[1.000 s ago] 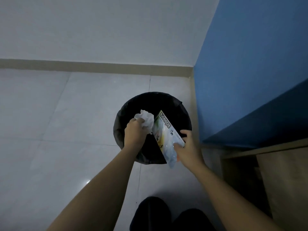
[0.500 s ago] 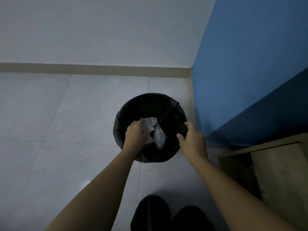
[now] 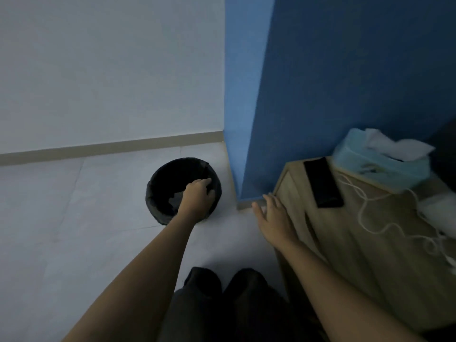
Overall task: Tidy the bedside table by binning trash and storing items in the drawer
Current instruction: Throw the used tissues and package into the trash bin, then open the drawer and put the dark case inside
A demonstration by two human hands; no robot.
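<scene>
A round black bin (image 3: 158, 193) with a dark liner stands on the pale tiled floor near the blue wall corner. My left hand (image 3: 197, 197) hovers over the bin's near right rim, fingers loosely curled, with nothing visible in it. My right hand (image 3: 272, 217) is spread open, palm down, beside the left front edge of the wooden bedside table (image 3: 365, 245). On the tabletop lie a black phone (image 3: 323, 182), a light-blue tissue box (image 3: 380, 161) with a white tissue sticking out, and a white cable (image 3: 385, 218) with a charger.
A blue wall (image 3: 345, 82) rises behind the table, and its corner juts out between bin and table. A white wall with a beige skirting board runs behind the bin. My dark-trousered knees (image 3: 222, 304) are at the bottom centre.
The tissue wad and the packet have left my hands and dropped into the bin. My right hand has swung right toward the table, and my view has turned right, bringing the tabletop into sight.
</scene>
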